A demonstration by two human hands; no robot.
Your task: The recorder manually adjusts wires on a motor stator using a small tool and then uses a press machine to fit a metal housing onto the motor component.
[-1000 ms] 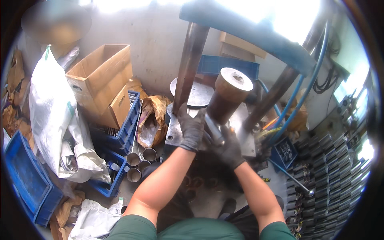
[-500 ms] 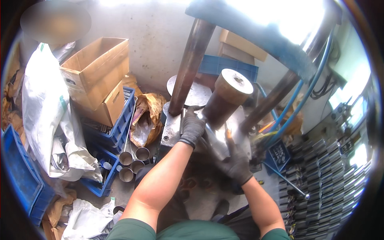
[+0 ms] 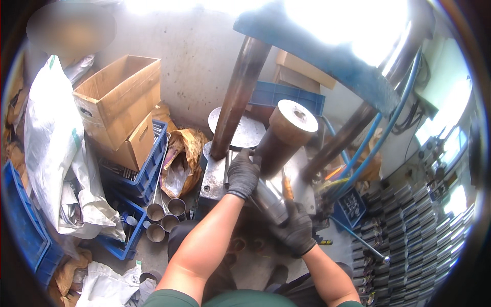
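Note:
A shiny metal tube (image 3: 269, 201) slants across the front of the press bed, its lower end toward me. My left hand (image 3: 242, 176), in a dark grey glove, is closed at the tube's upper end; its fingertips are partly hidden beside the dark column. Around the lower end curls my gloved right hand (image 3: 296, 231), its palm partly out of sight. Just beyond the right fingers is an orange-handled tool (image 3: 288, 188). The thick dark ram with a pale round top (image 3: 286, 134) stands right behind the tube.
Steel posts (image 3: 240, 94) flank the press under a blue crosspiece (image 3: 317, 48). At left are a cardboard box (image 3: 120, 94), blue crates (image 3: 153, 166), a white sack (image 3: 53, 148) and several upright tubes (image 3: 170, 222). Stacked metal tubes (image 3: 409, 240) fill the right. Blue hoses (image 3: 394, 128) hang nearby.
The metal tube has come toward me, and more of its lower end shows. My right hand has moved down slightly and now cups that end. My left hand stays near the ram.

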